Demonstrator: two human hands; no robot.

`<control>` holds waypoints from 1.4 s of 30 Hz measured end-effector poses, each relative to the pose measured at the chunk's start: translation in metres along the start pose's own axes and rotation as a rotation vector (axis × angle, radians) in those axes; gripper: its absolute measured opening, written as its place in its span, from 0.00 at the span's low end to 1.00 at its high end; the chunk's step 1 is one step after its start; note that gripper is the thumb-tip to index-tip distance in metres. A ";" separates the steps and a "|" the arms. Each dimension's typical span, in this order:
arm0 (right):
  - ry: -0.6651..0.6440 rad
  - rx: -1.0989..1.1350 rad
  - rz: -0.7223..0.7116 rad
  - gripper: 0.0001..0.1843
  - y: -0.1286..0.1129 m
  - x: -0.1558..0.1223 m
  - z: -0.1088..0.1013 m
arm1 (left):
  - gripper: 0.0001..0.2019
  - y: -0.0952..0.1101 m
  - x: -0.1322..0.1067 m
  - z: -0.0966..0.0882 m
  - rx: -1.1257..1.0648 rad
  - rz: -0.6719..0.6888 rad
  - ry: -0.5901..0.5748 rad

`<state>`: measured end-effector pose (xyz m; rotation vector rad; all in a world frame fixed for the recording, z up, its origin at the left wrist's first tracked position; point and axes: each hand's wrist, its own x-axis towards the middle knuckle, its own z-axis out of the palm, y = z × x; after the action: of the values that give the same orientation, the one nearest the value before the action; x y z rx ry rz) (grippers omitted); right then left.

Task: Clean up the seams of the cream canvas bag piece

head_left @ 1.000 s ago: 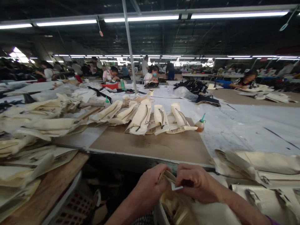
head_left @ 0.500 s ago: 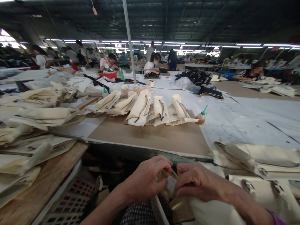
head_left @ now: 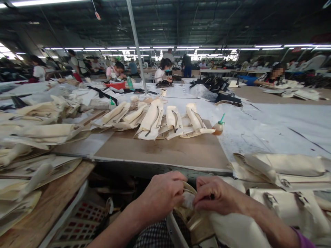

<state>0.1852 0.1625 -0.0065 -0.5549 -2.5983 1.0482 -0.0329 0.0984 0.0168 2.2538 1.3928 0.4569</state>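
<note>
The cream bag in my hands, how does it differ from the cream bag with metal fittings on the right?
The soft cream bag with a tan inside is held between the left hand and right hand; the cream bag with dark metal fittings lies outside their grip. The held bag shows its inside and a small white piece; the one with fittings shows its outer face. Both have cream surfaces.

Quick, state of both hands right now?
Left hand: closed, holding the bag by its edge.
Right hand: closed, pinching the bag beside a white label.
</note>
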 end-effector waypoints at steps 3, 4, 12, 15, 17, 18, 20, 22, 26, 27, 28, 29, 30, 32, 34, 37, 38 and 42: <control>0.018 0.013 0.007 0.17 0.002 -0.001 0.001 | 0.11 -0.004 -0.002 -0.002 -0.087 0.130 -0.049; 0.022 0.020 0.012 0.17 0.002 -0.001 0.001 | 0.11 -0.004 -0.001 -0.003 -0.102 0.158 -0.069; 0.034 0.100 0.047 0.15 0.000 -0.006 0.002 | 0.08 0.004 0.003 -0.007 -0.132 -0.040 -0.080; 0.029 0.121 0.042 0.17 0.003 -0.008 0.003 | 0.12 0.009 0.005 -0.003 -0.102 -0.083 -0.057; 0.023 0.138 0.042 0.18 0.006 -0.008 0.002 | 0.10 0.012 0.008 0.000 -0.076 -0.082 -0.044; 0.020 0.151 0.044 0.18 0.008 -0.008 0.001 | 0.08 0.013 0.010 0.002 -0.068 -0.077 -0.037; 0.014 0.186 0.055 0.19 0.010 -0.009 0.001 | 0.06 0.014 0.013 0.007 -0.055 -0.071 -0.018; 0.011 0.238 0.083 0.19 0.013 -0.011 0.001 | 0.04 0.015 0.016 0.012 -0.047 -0.073 0.012; 0.006 0.397 0.193 0.22 0.019 -0.017 -0.002 | 0.08 0.013 0.020 0.018 -0.072 -0.041 0.055; 0.015 0.438 0.222 0.23 0.020 -0.019 -0.005 | 0.08 0.013 0.020 0.018 -0.086 -0.023 0.061; 0.036 0.472 0.250 0.25 0.021 -0.020 -0.010 | 0.08 0.011 0.021 0.018 -0.102 -0.005 0.068; 0.070 0.498 0.275 0.26 0.020 -0.022 -0.016 | 0.08 0.010 0.021 0.018 -0.118 0.012 0.075; 0.114 0.515 0.298 0.26 0.016 -0.025 -0.024 | 0.09 0.009 0.021 0.018 -0.135 0.026 0.079; 0.219 0.536 0.350 0.24 0.001 -0.031 -0.040 | 0.10 0.007 0.021 0.017 -0.167 0.046 0.080; 0.293 0.493 0.400 0.20 -0.025 -0.039 -0.050 | 0.10 0.006 0.020 0.017 -0.197 0.053 0.075; 0.308 0.009 0.382 0.14 -0.066 -0.051 -0.039 | 0.09 0.006 0.021 0.017 -0.232 0.029 0.083; 0.381 -0.256 0.295 0.12 -0.076 -0.054 -0.028 | 0.09 0.007 0.022 0.017 -0.247 0.022 0.085; 0.489 -0.918 0.051 0.10 -0.073 -0.054 0.031 | 0.08 0.007 0.024 0.015 -0.310 0.053 0.060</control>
<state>0.2027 0.0714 0.0175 -0.9190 -2.4698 -0.3311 -0.0097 0.1144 0.0090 2.0420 1.1979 0.7112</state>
